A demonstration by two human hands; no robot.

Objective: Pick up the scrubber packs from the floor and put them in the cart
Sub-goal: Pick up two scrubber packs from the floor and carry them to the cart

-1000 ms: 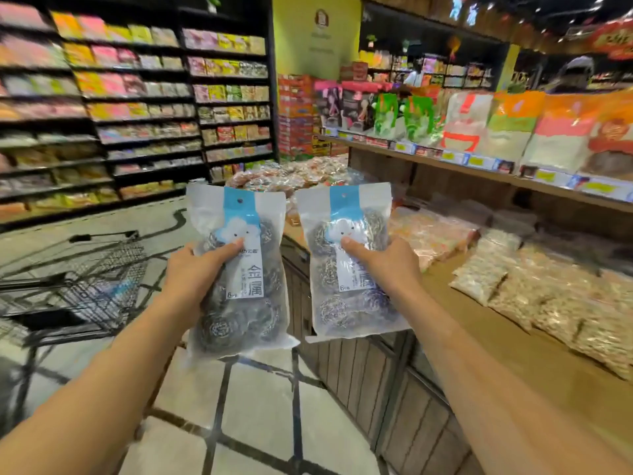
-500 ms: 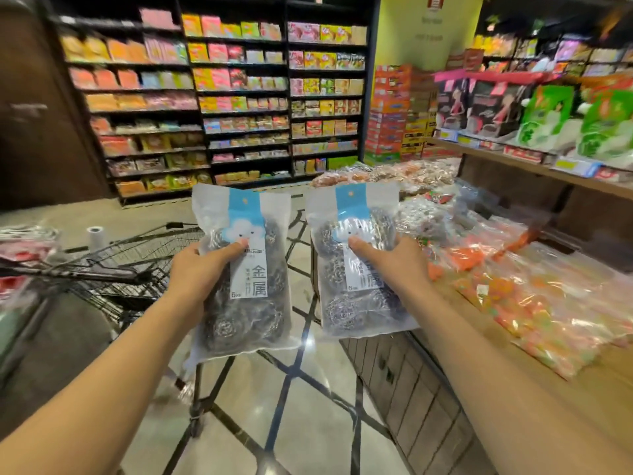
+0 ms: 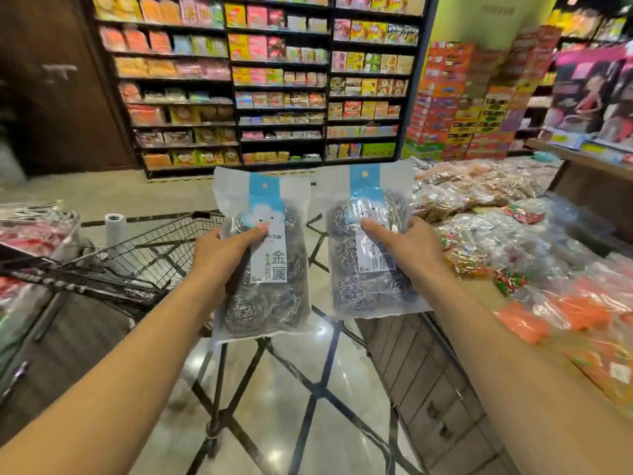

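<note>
Two clear packs of steel-wool scrubbers with blue and white labels are held upright at chest height. My left hand [image 3: 219, 258] grips the left scrubber pack [image 3: 270, 296] with its thumb across the front label. My right hand [image 3: 407, 248] grips the right scrubber pack [image 3: 363, 286] the same way. The black wire cart [image 3: 137, 262] stands to the left, its basket just beside and below the left pack.
A wooden display counter [image 3: 445, 389] piled with bagged snacks runs along the right. Tall shelves [image 3: 281, 80] of packaged goods fill the back. A white roll [image 3: 114, 228] stands on the tiled floor [image 3: 274, 406] beyond the cart. More bagged goods lie at the far left.
My view has turned left. The cart has come from the left edge toward the middle and now lies next to the left pack. Both hands keep their grip on the packs.
</note>
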